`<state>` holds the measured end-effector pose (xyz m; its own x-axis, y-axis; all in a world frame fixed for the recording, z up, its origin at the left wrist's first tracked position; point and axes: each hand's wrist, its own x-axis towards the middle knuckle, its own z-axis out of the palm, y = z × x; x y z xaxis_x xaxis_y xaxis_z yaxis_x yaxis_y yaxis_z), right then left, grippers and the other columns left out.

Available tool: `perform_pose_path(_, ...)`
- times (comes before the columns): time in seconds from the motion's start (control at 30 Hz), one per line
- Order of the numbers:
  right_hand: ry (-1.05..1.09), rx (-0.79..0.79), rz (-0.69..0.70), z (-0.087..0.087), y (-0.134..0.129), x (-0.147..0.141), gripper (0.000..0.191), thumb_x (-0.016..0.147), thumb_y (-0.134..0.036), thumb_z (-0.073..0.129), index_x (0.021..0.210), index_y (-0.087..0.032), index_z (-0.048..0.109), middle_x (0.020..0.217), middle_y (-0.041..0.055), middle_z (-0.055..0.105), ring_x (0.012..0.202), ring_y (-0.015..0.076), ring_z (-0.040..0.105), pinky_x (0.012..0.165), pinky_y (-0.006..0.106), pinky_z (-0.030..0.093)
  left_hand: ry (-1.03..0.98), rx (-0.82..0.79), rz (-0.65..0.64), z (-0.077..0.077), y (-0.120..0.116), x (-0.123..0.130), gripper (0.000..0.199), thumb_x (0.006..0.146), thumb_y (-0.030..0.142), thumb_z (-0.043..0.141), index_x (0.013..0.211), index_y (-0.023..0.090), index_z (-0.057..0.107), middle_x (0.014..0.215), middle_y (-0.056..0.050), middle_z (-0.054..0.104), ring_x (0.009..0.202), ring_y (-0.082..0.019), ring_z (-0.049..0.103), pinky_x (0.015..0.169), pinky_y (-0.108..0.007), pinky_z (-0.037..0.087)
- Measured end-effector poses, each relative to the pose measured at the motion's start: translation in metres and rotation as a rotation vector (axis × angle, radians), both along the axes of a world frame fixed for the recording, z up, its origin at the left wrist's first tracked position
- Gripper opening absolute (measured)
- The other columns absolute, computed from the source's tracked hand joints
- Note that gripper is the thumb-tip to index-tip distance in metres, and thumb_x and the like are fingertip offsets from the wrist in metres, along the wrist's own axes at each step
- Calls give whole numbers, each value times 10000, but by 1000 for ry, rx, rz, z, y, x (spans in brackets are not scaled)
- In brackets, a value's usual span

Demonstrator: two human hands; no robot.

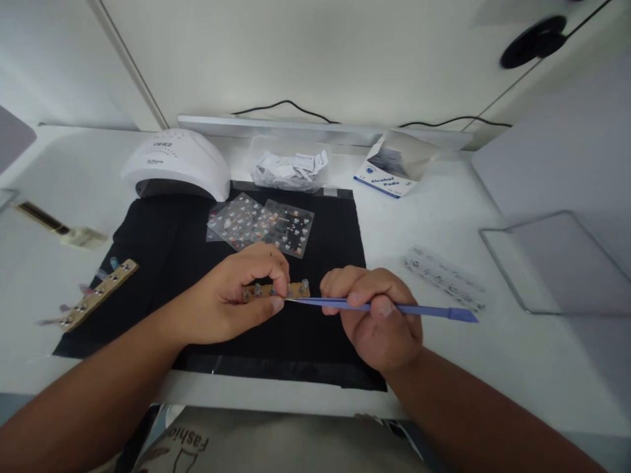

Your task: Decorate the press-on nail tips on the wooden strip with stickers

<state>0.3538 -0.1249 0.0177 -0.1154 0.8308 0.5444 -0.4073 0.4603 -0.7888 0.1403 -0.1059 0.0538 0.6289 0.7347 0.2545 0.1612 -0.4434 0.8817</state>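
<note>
Over the black mat, my left hand [241, 289] is closed, thumb and forefinger pinched around the front of a small tan nail tip stand [298, 289]. Clear nail tips stand along this strip; my fingers cover its middle. Held in my closed right hand [377, 309] are purple tweezers [434, 311], lying nearly level. Their thin points reach left to my left thumb and forefinger. Whether anything tiny sits between the points is too small to tell. Just beyond my left hand, nail sticker sheets [290, 226] overlap on the mat.
A white nail lamp [177, 164] stands at the back left, near a clear tub of white packets [290, 169] and an open alcohol pads box [389, 172]. Another nail tip stand [98, 295] and a brush-like bottle [59, 226] lie left. Right are a clear strip [444, 276] and wire frame [522, 309].
</note>
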Motion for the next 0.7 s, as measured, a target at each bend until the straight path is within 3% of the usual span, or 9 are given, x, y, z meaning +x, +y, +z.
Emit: perform_pose_path(0.7,-8,-6,8,0,0,-1,220,970,-328,505,891,-235,689,654,22,652,534,170,574,524,335,468,-12,-32,14,1,-2,-1,120,863,76,565,816,184,588,899,-30,612,849,-150,582,808,-307,455)
